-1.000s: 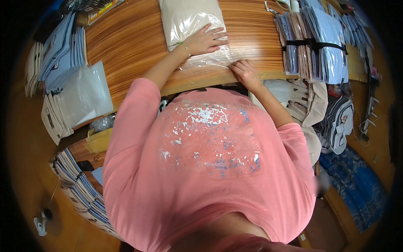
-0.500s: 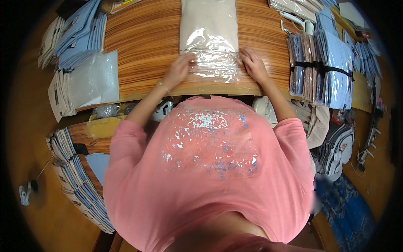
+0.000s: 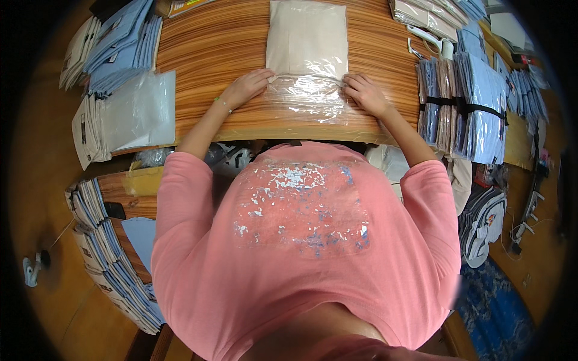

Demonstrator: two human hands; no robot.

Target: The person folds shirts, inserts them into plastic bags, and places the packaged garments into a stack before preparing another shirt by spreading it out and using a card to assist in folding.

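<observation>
A folded beige garment [image 3: 307,42] lies flat in a clear plastic bag [image 3: 308,99] on the wooden table, its loose, wrinkled plastic end toward me. My left hand [image 3: 245,88] is at the bag's left edge, fingers together and tips closed on the plastic where the garment ends. Across from it, my right hand [image 3: 365,94] has its fingers bent onto the right edge at about the same height. Both palms face down, and the thumbs are mostly hidden.
Blue and beige packed garments [image 3: 120,45] are piled at the left, beside clear empty bags [image 3: 141,111]. Strapped bundles of bagged garments [image 3: 463,105] stand at the right near a white-handled tool [image 3: 424,37]. More folded stacks [image 3: 111,246] lie on a lower surface at left.
My left hand has moved outward and slightly away from me, from over the loose plastic to the bag's left edge. My right hand has stayed near the right edge.
</observation>
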